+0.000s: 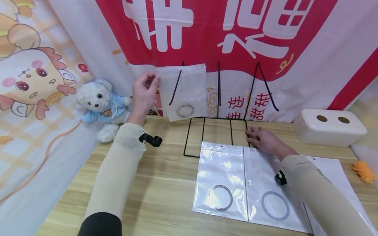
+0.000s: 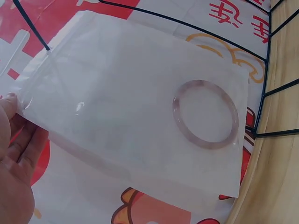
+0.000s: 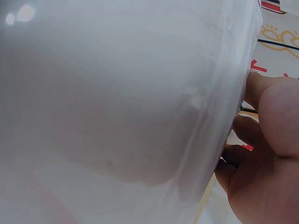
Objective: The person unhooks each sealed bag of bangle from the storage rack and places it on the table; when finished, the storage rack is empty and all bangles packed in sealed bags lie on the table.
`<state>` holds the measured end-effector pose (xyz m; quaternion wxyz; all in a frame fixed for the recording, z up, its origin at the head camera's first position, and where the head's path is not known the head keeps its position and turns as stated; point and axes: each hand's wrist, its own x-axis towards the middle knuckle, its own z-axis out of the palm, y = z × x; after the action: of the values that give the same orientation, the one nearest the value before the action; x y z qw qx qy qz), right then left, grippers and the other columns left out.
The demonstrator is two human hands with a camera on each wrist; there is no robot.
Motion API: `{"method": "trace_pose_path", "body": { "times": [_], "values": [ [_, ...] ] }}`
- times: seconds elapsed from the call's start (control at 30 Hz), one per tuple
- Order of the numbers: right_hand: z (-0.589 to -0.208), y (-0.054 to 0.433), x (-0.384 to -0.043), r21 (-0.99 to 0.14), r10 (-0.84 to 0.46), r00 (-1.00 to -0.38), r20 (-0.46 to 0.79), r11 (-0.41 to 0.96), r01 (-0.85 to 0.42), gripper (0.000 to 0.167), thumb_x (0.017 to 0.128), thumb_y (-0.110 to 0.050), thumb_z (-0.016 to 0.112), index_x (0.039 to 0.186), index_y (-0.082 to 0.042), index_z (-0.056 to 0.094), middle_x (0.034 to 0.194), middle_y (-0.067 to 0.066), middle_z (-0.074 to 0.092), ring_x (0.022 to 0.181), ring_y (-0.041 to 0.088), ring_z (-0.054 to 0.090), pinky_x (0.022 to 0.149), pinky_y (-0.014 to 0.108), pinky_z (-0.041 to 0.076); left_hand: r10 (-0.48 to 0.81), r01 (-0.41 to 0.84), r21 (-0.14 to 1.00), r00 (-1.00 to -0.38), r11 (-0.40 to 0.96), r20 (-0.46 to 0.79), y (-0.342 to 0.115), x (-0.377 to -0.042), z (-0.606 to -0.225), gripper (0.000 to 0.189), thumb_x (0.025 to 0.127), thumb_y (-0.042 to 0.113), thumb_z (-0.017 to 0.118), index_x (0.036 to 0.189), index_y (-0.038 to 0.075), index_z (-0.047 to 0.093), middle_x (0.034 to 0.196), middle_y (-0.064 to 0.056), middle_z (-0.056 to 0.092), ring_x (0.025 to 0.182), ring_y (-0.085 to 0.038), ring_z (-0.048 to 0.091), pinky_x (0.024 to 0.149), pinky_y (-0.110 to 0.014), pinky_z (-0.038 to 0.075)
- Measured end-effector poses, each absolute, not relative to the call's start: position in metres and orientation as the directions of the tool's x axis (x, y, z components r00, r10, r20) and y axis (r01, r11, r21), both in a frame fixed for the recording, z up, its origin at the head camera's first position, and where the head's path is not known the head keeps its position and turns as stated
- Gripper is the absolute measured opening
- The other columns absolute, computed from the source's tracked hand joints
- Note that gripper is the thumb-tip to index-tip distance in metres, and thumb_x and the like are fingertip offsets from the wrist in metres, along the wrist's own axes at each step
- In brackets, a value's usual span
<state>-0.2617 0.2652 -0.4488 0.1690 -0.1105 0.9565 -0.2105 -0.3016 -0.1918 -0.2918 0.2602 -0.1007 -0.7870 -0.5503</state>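
1. So, on the near right of the wooden table point(image 1: 159, 193), three shiny bags lie flat side by side. The left flat bag point(image 1: 221, 167) shows a ring point(image 1: 231, 198) near its near edge. The middle flat bag point(image 1: 260, 177) shows a grey ring point(image 1: 279, 218) in the same place. The right flat bag point(image 1: 327, 167) is partly covered by a pale sleeve point(image 1: 325, 193).
2. Beyond the sleeve, at the right edge of the table, sits an orange tuft point(image 1: 364, 172).
3. The right hand point(image 1: 265, 139) rests by the right side of the wire rack point(image 1: 219, 88), at the far edge of the flat bags; the views leave it unclear whether its fingers grip anything.
4. The rack's base lies partly under the far edges of the flat bags.
5. A white box point(image 1: 327, 131) with two round holes stands at the far right.
6. At the far left, the left hand point(image 1: 144, 93) pinches the upper left edge of the hanging bag point(image 1: 189, 88). That bag is on the rack's leftmost prong, with a pale ring point(image 2: 178, 112) low inside.
7. A teddy bear point(image 1: 100, 101) in blue sits left of that hand.
8. Farthest back hangs a red-and-white banner point(image 1: 203, 46).
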Motion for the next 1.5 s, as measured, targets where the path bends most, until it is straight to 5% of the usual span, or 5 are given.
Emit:
{"method": "trace_pose_path", "body": {
  "times": [0.83, 1.17, 1.5],
  "values": [
    [-0.451, 0.263, -0.262, -0.437, -0.267, -0.92, -0.288, 0.891, -0.122, 0.059, 0.115, -0.038, 0.051, 0.169, -0.017, 0.036, 0.181, 0.02, 0.013, 0.163, 0.058, 0.003, 0.127, 0.079, 0.009, -0.22, 0.458, 0.817, -0.808, 0.35, 0.547, -0.196, -0.271, -0.288, 0.025, 0.103, 0.024, 0.074, 0.114, 0.002, 0.08, 0.108, -0.014, 0.081, 0.084, -0.007, 0.072, 0.081, -0.016, 0.062],
    [-0.448, 0.262, -0.26, -0.439, -0.277, -0.921, -0.274, 0.888, -0.137, 0.06, 0.115, -0.038, 0.052, 0.168, -0.016, 0.038, 0.18, 0.022, 0.015, 0.162, 0.059, 0.005, 0.126, 0.08, 0.011, -0.183, 0.544, 0.77, -0.764, 0.334, 0.619, -0.201, -0.257, -0.296, 0.025, 0.104, 0.014, 0.074, 0.106, -0.011, 0.074, 0.085, 0.016, 0.071, 0.074, -0.005, 0.066, 0.067, -0.017, 0.055],
    [-0.447, 0.264, -0.259, -0.452, -0.276, -0.921, -0.275, 0.882, -0.129, 0.06, 0.115, -0.039, 0.051, 0.169, -0.017, 0.036, 0.181, 0.02, 0.013, 0.163, 0.059, 0.003, 0.126, 0.08, 0.009, -0.182, 0.613, 0.729, -0.714, 0.305, 0.677, -0.204, -0.241, -0.304, 0.018, 0.101, 0.001, 0.072, 0.101, -0.017, 0.071, 0.082, 0.023, 0.07, 0.07, 0.005, 0.065, 0.06, -0.013, 0.053]
  ]
}}
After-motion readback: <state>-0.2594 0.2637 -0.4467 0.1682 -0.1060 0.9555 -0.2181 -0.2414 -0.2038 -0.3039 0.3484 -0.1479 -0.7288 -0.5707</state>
